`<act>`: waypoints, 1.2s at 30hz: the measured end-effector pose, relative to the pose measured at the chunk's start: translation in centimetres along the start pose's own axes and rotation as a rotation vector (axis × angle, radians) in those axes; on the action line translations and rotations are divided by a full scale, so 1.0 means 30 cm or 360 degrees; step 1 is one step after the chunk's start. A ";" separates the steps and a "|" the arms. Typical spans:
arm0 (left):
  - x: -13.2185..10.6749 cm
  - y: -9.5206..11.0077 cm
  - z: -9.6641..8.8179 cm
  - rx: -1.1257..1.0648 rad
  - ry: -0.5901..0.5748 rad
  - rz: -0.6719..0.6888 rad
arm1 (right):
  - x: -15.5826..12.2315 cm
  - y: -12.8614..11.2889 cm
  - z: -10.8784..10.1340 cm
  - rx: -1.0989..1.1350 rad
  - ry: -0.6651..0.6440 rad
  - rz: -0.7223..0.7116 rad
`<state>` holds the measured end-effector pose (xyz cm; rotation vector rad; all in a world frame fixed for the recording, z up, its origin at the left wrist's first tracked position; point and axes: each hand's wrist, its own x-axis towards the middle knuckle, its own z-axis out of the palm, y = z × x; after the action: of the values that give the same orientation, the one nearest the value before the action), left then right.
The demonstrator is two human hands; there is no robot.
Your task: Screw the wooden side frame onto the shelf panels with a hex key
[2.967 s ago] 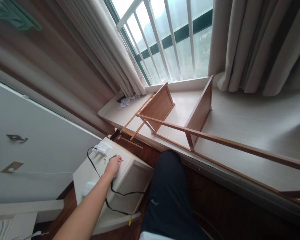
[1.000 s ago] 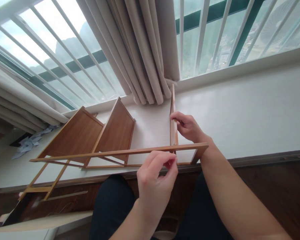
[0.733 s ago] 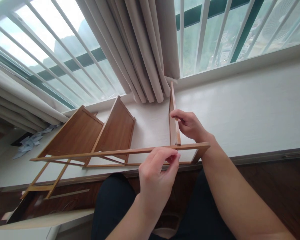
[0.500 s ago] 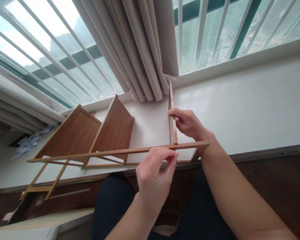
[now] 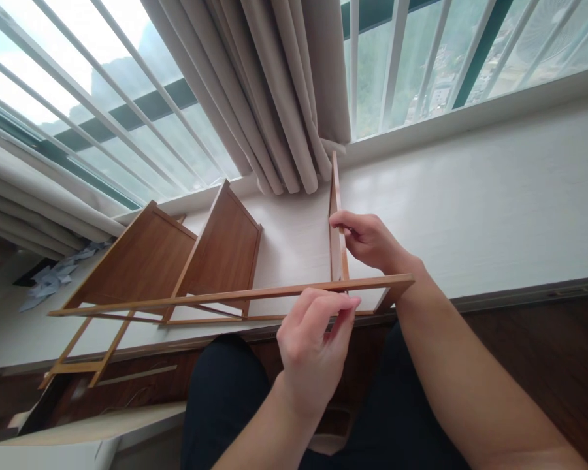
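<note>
A brown wooden shelf frame (image 5: 274, 292) lies along the front of a white ledge, its long rail running left to right. Two shelf boards, one (image 5: 220, 245) near the middle and another (image 5: 142, 258) farther left, stand up from it. My right hand (image 5: 365, 238) grips a third shelf board (image 5: 335, 196), seen nearly edge-on, whose near end meets the long rail. In front of that joint, my left hand (image 5: 313, 333) has thumb and fingertips pinched together below the rail. Whatever small thing those fingertips may hold is too small to make out.
The white ledge (image 5: 485, 209) extends right beneath barred windows. A beige curtain (image 5: 274, 98) hangs behind the frame. Crumpled papers (image 5: 53, 277) lie at the far left. Frame legs (image 5: 73, 367) stick out past the ledge's front edge. My knees are directly below.
My left hand has shifted slightly right along the rail, its fingertips still pinched. My right hand keeps its grip on the board. The view has moved slightly.
</note>
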<state>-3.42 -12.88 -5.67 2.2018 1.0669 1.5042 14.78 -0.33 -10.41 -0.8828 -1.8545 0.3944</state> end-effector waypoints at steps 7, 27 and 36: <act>0.014 -0.006 0.004 0.0069 0.0022 0.0018 | 0.001 0.002 0.003 0.0038 0.0005 0.0060; 0.035 -0.033 -0.027 0.0253 -0.0084 0.0166 | 0.014 -0.009 -0.005 -0.0009 0.0029 0.0038; 0.041 -0.042 -0.054 0.0252 -0.0176 0.0266 | 0.016 -0.008 0.000 0.0009 0.0014 0.0007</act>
<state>-5.15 -11.45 -4.88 2.5066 1.0211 1.3857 14.57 -0.14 -9.95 -0.8839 -1.8427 0.3976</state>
